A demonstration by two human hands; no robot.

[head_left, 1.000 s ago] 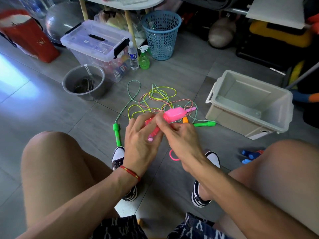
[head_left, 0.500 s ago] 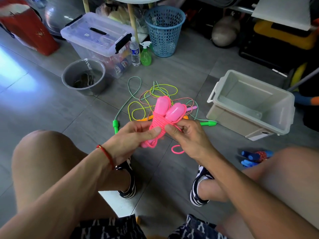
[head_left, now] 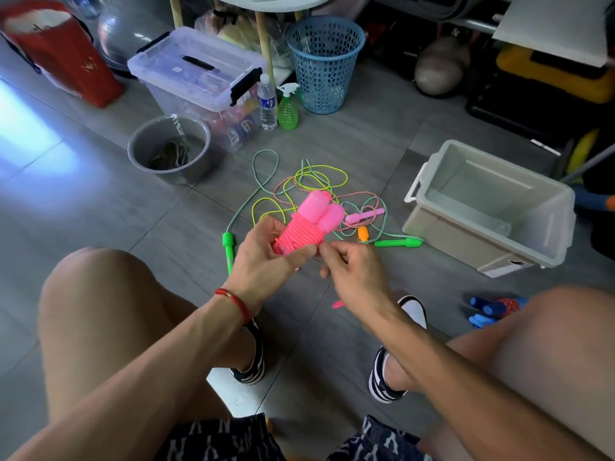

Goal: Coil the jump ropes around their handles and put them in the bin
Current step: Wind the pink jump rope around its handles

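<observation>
Head view is being filled, from nine o'clock, by a grey bucket (head_left: 169, 148) on the tiled floor, with a clear lidded box (head_left: 196, 73) being seen just beyond it toward eleven o'clock. At the centre, the pink jump rope (head_left: 307, 224) is being held above the floor, its cord wound tightly round the two handles lying side by side. It is being gripped from below by the left hand (head_left: 266, 264), fingers curled round the lower coils. The right hand (head_left: 352, 272) is being kept just beside it at three o'clock, fingertips pinched at the bundle's lower edge; whether the cord's end is being held there cannot be told. Loose ropes (head_left: 312, 188) are lying tangled behind at twelve o'clock. Toward two o'clock, the grey bin (head_left: 492, 207) is standing open, well apart from the bundle.
</observation>
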